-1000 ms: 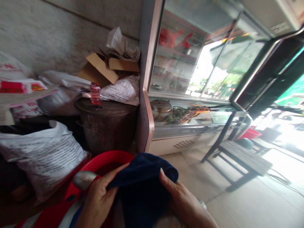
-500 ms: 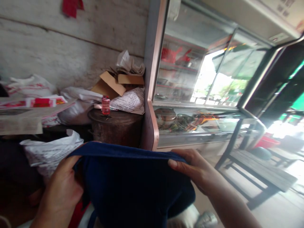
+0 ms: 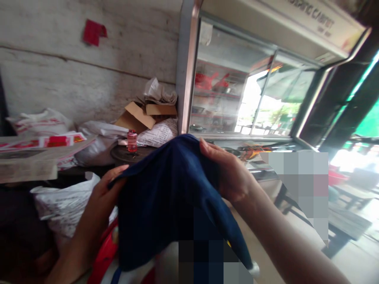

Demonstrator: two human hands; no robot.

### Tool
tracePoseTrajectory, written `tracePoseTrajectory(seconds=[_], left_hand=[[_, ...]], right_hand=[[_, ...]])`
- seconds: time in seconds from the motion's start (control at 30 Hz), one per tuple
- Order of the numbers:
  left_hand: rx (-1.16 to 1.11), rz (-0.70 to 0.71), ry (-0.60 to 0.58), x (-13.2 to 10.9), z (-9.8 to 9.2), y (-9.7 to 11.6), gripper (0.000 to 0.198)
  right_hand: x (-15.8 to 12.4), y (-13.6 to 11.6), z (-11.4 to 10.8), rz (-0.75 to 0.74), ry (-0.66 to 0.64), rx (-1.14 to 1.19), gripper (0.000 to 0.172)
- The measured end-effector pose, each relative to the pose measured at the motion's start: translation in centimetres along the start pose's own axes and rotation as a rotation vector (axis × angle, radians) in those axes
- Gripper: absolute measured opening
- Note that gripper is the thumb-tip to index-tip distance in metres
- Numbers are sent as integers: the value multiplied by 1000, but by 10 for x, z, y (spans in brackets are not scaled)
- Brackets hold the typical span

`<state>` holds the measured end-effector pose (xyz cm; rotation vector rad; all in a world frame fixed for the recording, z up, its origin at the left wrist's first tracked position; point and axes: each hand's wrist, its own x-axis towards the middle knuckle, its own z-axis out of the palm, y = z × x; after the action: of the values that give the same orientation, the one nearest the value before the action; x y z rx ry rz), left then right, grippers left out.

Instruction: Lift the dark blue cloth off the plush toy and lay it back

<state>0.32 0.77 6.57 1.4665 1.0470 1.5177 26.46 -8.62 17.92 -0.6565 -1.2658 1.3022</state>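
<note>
Cloth (image 3: 166,197), dark blue, hangs at the centre of the frame, gripped at its upper edge by both hands: left hand (image 3: 103,189) clamped on one side, right hand (image 3: 227,173) pinching the other. It looks bunched, not yet spread flat. Its lower part is blurred, hiding how it ends. Behind stands a glass cabinet (image 3: 245,102).

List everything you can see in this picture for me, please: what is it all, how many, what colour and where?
cloth: one, dark blue, held up in front
small bottle: one, pink, on the dark drum lid
drum: one, dark brown, behind the cloth
cardboard box: one, brown, against the wall
printed sacks: several, white, at left
display cabinet: one, glass and metal, at right
left hand: gripping the cloth's left edge
right hand: gripping the cloth's top edge
</note>
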Motion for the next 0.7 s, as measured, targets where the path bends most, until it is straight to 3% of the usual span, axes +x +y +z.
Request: tracePoseTrajectory(seconds=[0.1, 0.2, 0.3, 0.4, 0.5, 0.57, 0.63, 0.7], left_hand=[[-3, -27, -62, -9, 10, 10, 81], [-160, -182, -208, -26, 10, 12, 72], [-211, -322, -334, -39, 11, 13, 72], [-195, -289, -439, -41, 18, 17, 77], [-177, -190, -526, -33, 28, 17, 63], [-116, -95, -517, -25, 32, 13, 49], [-93, -34, -426, -18, 31, 10, 46], [-163, -93, -314, -14, 30, 10, 50]], right_hand=[[12, 5, 9, -6, -95, 38, 39], [16, 11, 9, 18, -157, 47, 45], [17, 18, 7, -1, -117, 57, 45], [18, 24, 8, -31, -19, 62, 45], [19, 26, 7, -82, 48, 2, 47], [19, 25, 4, -138, 59, -87, 48], [18, 23, -3, -196, 86, -216, 49], [17, 20, -13, -241, 129, -370, 53]])
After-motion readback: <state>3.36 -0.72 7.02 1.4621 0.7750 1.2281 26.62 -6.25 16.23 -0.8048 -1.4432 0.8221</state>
